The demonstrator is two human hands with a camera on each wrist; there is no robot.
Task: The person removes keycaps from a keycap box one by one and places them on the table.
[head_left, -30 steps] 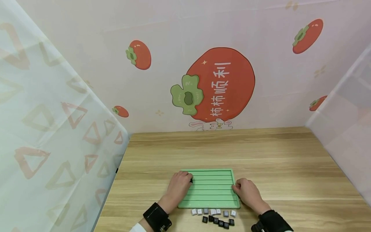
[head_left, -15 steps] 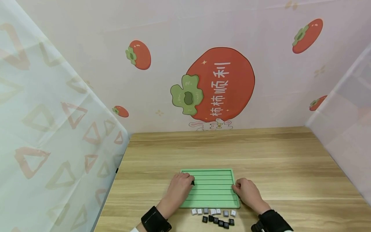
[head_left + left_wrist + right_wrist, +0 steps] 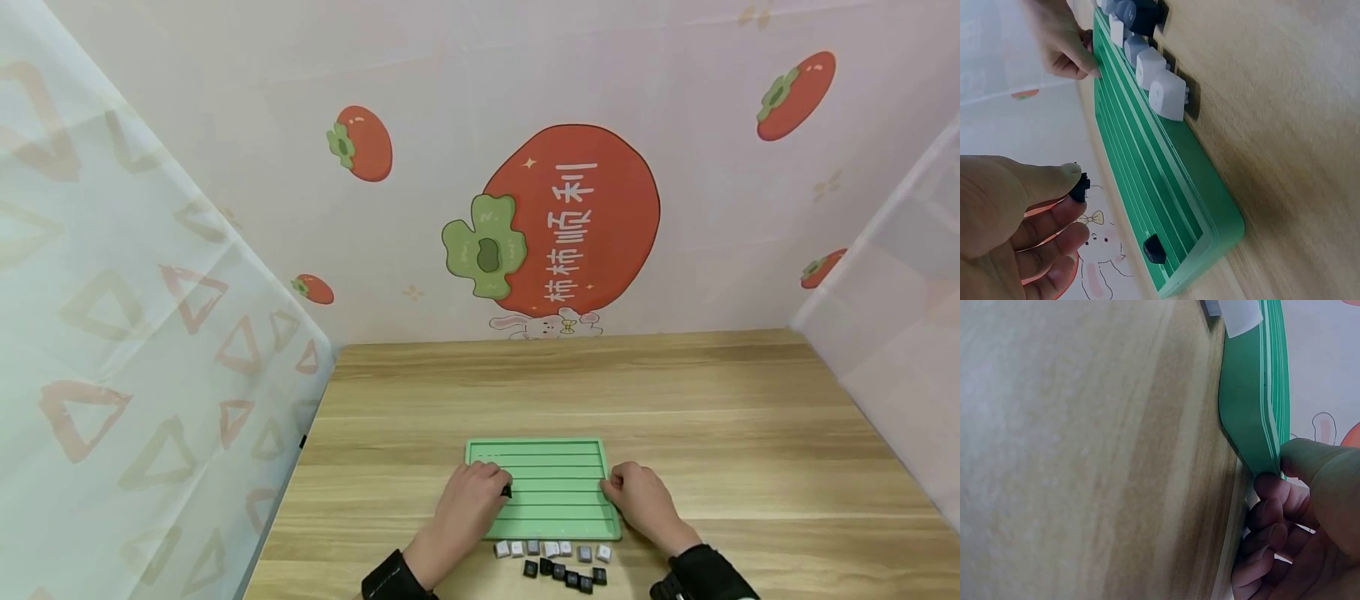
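Observation:
My left hand (image 3: 474, 500) pinches a small black keycap (image 3: 1079, 187) between thumb and index finger, held over the left part of a green ridged tray (image 3: 558, 500). The left wrist view shows the other fingers loosely bent beneath. Another black keycap (image 3: 1154, 249) lies in the tray near its left end, hidden from the head view by my hand. At the tray's right edge my right hand (image 3: 641, 500) grips the rim, thumb on top and index finger against the outer side, as the right wrist view (image 3: 1297, 519) shows.
A row of white and grey keycaps (image 3: 551, 549) lies on the wooden table (image 3: 675, 400) along the tray's near side. Closer to me is an uneven row of black keycaps (image 3: 558, 572). Printed cloth walls (image 3: 420, 208) stand behind and at both sides.
My left hand has come toward me and slightly right across the tray, carrying the black keycap. The right hand keeps its hold on the tray's edge.

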